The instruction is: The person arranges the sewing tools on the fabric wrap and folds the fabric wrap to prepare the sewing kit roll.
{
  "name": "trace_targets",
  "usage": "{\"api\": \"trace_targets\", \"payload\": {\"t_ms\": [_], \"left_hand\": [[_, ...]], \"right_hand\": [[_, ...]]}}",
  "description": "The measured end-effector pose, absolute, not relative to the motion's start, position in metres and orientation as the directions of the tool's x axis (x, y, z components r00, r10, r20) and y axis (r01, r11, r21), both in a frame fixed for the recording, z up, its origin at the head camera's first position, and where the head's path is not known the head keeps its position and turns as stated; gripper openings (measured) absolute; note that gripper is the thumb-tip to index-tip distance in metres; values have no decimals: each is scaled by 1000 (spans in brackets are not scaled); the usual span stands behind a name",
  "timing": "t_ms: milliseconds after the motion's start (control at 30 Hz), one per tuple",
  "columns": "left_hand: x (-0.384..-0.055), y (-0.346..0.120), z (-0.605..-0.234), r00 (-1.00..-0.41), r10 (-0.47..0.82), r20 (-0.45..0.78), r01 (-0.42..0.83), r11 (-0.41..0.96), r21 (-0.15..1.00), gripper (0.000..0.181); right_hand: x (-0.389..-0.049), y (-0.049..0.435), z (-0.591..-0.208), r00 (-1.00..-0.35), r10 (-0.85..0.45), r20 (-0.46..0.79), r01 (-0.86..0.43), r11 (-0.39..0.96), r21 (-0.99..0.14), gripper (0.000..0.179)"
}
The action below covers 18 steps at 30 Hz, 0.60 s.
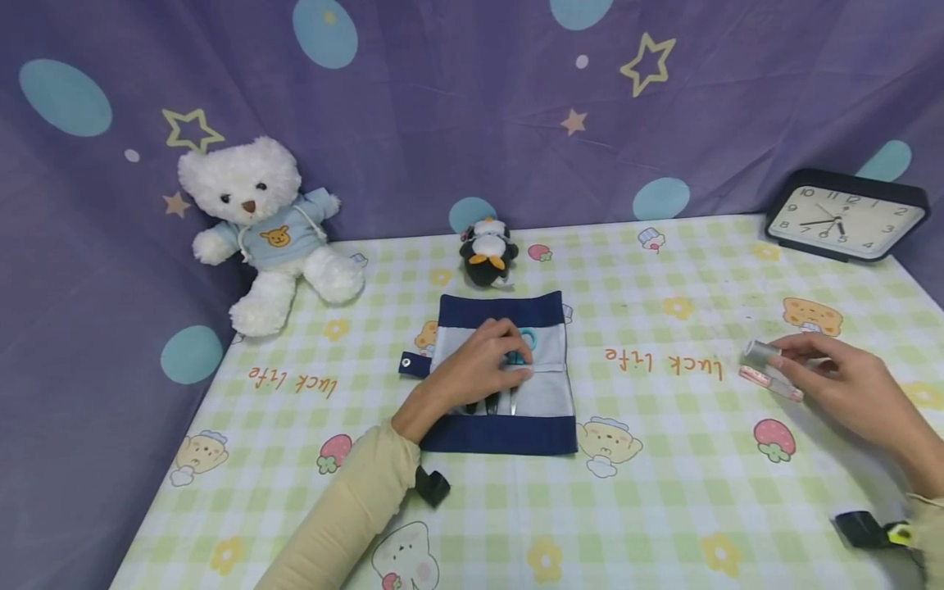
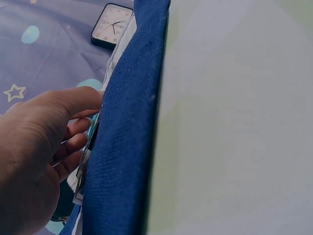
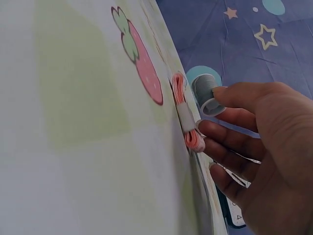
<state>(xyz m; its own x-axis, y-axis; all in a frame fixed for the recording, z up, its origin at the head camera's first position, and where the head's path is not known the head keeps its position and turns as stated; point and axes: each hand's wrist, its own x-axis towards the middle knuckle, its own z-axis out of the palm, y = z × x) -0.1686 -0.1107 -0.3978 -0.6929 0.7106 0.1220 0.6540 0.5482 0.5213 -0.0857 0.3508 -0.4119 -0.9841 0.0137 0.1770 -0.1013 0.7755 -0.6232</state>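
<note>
A navy and grey fabric tool pouch [image 1: 542, 393] lies unfolded on the table. My left hand [image 1: 483, 356] rests over its middle, fingers loosely bent beside teal-handled scissors [image 1: 528, 338]; dark and metal tools are partly hidden beneath it. In the left wrist view, the pouch's navy edge [image 2: 127, 117] covers part of the fingertips. Off to the right, my right hand [image 1: 848, 377] pinches a spool of grey thread [image 3: 204, 90] between thumb and finger. Just beside the spool is a folded pink measuring tape [image 3: 179, 88] with a white band, close to the other fingertips.
Behind the pouch sits a small penguin plush [image 1: 488, 250]. A white teddy bear [image 1: 258, 221] in a blue top leans at the back left. The black-framed clock [image 1: 844, 221] stands at the back right, before the purple curtain [image 1: 442, 106]. A checked cloth [image 1: 649, 508] covers the table.
</note>
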Motion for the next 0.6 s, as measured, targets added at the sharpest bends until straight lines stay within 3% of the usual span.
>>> {"api": "trace_targets", "payload": {"t_ms": [600], "left_hand": [[-169, -109, -398, -670, 727, 150, 687, 530, 498, 10]], "right_hand": [[-99, 312, -404, -979, -75, 190, -186, 711, -678, 21]]}}
